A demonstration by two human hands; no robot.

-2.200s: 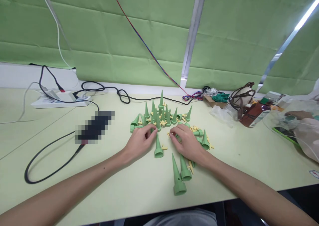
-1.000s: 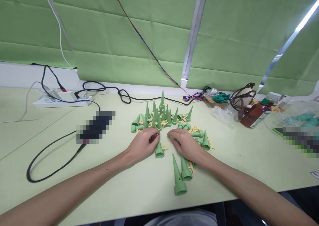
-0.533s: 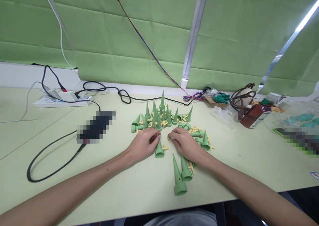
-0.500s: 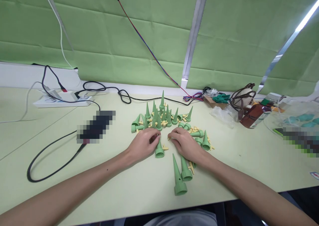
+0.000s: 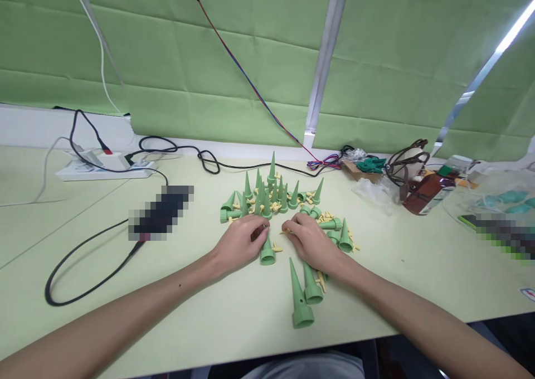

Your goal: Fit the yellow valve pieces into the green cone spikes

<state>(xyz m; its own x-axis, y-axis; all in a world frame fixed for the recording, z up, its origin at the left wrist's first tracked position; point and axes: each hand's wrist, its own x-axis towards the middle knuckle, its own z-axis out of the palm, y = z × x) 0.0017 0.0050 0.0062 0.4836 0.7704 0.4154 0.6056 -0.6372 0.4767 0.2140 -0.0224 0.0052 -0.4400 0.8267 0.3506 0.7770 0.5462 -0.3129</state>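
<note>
My left hand [image 5: 242, 238] is closed on a green plastic watering spike [image 5: 267, 253], whose open collar faces me and whose tip is hidden by the fingers. A yellow valve [image 5: 277, 248] sticks out of that spike's side. Opposite it, my right hand [image 5: 309, 237] pinches a small yellow piece [image 5: 286, 232] between thumb and finger. Behind both hands stands a cluster of green spikes [image 5: 271, 170] with yellow valves among them. Beneath my right wrist lie loose spikes [image 5: 301, 312], and a heap of yellow valves [image 5: 327, 217] is beyond that hand.
A blurred black device [image 5: 161, 212] with a looped cable lies left, before a white power strip [image 5: 106, 170]. At the right are a brown bottle [image 5: 430, 192], a clear plastic bag [image 5: 376, 192] and another blurred device [image 5: 505, 237]. The table edge [image 5: 397, 335] is nearest me.
The yellow piece in my right fingers now shows more and points left toward the held spike. My left hand has stayed in place.
</note>
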